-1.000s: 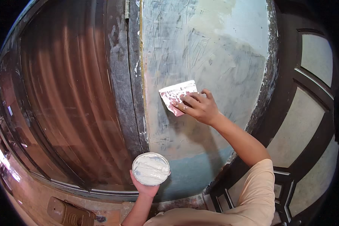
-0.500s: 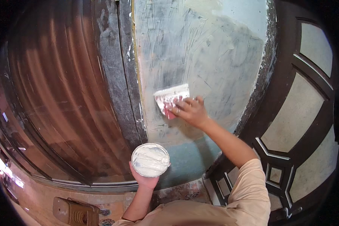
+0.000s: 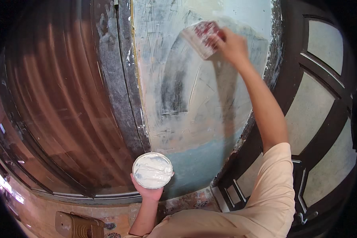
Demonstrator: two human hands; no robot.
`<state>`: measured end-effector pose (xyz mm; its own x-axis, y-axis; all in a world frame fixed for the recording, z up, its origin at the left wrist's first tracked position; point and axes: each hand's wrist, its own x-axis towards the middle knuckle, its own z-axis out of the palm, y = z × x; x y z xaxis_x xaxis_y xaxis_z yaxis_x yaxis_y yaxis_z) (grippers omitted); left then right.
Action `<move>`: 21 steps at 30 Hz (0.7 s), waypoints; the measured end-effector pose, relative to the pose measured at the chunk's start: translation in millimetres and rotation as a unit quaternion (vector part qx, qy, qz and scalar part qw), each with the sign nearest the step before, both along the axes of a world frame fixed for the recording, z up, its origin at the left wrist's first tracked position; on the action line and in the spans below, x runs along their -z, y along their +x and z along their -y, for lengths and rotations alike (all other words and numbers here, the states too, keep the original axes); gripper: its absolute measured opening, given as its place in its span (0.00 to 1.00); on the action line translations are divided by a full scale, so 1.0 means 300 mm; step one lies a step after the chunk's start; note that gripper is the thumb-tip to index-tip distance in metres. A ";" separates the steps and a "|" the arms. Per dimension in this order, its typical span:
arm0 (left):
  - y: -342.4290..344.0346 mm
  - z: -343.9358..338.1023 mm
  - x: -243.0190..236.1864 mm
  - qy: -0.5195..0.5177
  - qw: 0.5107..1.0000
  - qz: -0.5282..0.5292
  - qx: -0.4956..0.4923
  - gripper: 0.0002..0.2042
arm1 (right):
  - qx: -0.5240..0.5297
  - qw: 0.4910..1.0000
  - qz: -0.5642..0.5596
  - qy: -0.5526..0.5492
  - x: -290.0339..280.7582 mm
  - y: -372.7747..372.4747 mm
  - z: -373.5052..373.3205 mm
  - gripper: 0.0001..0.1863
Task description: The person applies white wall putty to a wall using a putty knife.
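Note:
My right hand (image 3: 233,47) is raised high on the wall, closed round a wide putty knife (image 3: 204,37) with a red grip smeared with white paste. Its broad edge faces left, at or close to the wall panel (image 3: 210,87); contact is hard to tell from the blur. A dark curved swipe of thinly spread filler shows on the panel below the blade. Low in front of me, my left hand (image 3: 150,192) supports a round tub of white filler paste (image 3: 152,170) from beneath. The paste surface is uneven, with a scooped streak. Most of my left fingers are hidden under the tub.
A dark door with pale panels (image 3: 315,107) stands to the right. On the left are brown curtains (image 3: 63,99) behind glass and a dark grey frame post (image 3: 119,79). A brown plastic stool-like object (image 3: 77,225) sits on the floor at lower left.
My right hand has swept the putty knife upward and to the right, turning its edge leftward. A dark arc-shaped streak has appeared along its path. The tub has barely shifted.

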<state>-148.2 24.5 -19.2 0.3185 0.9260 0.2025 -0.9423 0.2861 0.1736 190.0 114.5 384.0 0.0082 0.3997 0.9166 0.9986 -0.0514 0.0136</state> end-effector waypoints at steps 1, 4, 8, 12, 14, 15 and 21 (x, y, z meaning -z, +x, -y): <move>0.005 0.006 -0.001 0.001 1.000 0.000 0.003 0.40 | -0.007 0.998 -0.040 0.058 -0.081 0.097 0.009 0.24; 0.002 0.021 -0.010 0.021 1.000 0.015 0.010 0.39 | -0.103 0.979 -0.105 0.140 -0.168 0.208 0.064 0.23; 0.018 0.029 -0.024 -0.012 0.999 0.029 -0.009 0.38 | -0.216 0.973 -0.037 0.070 0.036 0.116 0.013 0.19; 0.039 0.042 -0.036 -0.015 0.999 0.029 -0.005 0.38 | -0.121 0.929 0.244 -0.251 0.355 -0.165 0.033 0.13; 0.057 0.046 -0.040 -0.046 0.994 0.092 0.022 0.38 | -0.092 0.940 0.236 -0.230 0.363 -0.110 0.001 0.13; 0.063 0.048 -0.023 -0.048 0.997 0.052 0.010 0.38 | -0.065 0.949 0.228 -0.210 0.350 -0.078 -0.016 0.13; 0.109 0.069 -0.008 -0.044 0.999 0.012 -0.001 0.39 | -0.049 0.973 -0.185 0.125 -0.034 0.414 0.040 0.24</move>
